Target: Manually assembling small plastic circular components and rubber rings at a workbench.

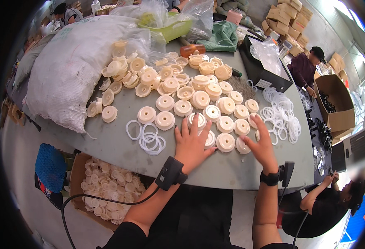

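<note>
My left hand (pixel 189 148) lies with its fingers spread over cream round plastic caps (pixel 225 142) at the near edge of a group on the grey table. Its fingertips rest on or just above these caps, which it partly covers. To the right, my right hand (pixel 264 148) is open, thumb and forefinger apart, beside the caps at that end of the group. The thumb is close to one cap (pixel 243 146); the other fingers are partly hidden. Several white rings (pixel 152 141) lie left of my left hand. A larger pile of clear-white rings (pixel 287 112) lies beyond my right hand.
Loose cream parts (pixel 137 64) are heaped toward the back, near a large white woven sack (pixel 64 74). A mallet (pixel 192 50), green basket (pixel 170 30) and black box (pixel 262 68) stand behind. Below left is a carton of parts (pixel 77 176). Co-workers (pixel 305 68) are at the right.
</note>
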`<move>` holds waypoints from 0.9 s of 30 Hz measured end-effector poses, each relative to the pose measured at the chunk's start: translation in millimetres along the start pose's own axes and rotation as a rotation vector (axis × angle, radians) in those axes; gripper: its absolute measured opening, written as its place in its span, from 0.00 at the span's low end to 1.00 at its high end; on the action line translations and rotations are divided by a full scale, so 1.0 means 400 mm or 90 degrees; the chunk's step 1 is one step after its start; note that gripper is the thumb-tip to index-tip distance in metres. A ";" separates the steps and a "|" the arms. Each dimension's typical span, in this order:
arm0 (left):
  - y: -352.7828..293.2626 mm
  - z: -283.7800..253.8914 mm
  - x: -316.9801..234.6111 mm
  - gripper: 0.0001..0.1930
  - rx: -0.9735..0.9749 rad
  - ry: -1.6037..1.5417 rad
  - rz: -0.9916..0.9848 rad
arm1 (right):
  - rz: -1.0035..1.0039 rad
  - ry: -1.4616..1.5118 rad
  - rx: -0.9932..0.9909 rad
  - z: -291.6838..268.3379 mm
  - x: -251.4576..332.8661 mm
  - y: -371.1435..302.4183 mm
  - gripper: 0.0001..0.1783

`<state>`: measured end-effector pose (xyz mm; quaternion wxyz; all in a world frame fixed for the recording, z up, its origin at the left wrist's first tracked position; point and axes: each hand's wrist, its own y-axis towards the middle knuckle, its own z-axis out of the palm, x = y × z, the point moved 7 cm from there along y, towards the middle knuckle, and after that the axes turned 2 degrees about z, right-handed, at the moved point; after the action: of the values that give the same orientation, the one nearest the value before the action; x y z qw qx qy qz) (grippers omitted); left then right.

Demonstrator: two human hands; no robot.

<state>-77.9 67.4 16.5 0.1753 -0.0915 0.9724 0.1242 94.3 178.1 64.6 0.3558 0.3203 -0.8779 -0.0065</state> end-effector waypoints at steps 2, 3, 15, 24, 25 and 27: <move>0.002 -0.001 0.002 0.41 -0.008 -0.006 -0.002 | -0.040 -0.006 -0.053 -0.027 0.026 0.088 0.39; -0.002 -0.010 0.005 0.41 -0.008 -0.017 -0.006 | -0.047 -0.007 -0.049 -0.013 0.028 0.144 0.39; -0.003 -0.005 0.009 0.41 0.009 -0.076 -0.004 | 0.092 -0.164 0.059 0.247 -0.159 0.697 0.46; -0.001 -0.004 0.003 0.40 -0.010 -0.094 0.012 | 0.023 0.146 -0.028 0.144 -0.096 0.648 0.38; -0.002 -0.005 0.003 0.42 -0.012 -0.102 0.009 | 0.050 0.249 -0.010 0.123 -0.085 0.615 0.35; -0.008 -0.015 0.004 0.43 -0.013 -0.109 0.002 | 0.058 0.390 0.025 0.104 -0.030 0.536 0.33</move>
<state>-80.7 62.5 20.7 0.2567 -0.0804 0.9527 0.1417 -44.8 346.3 77.3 0.5975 0.2742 -0.7434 0.1229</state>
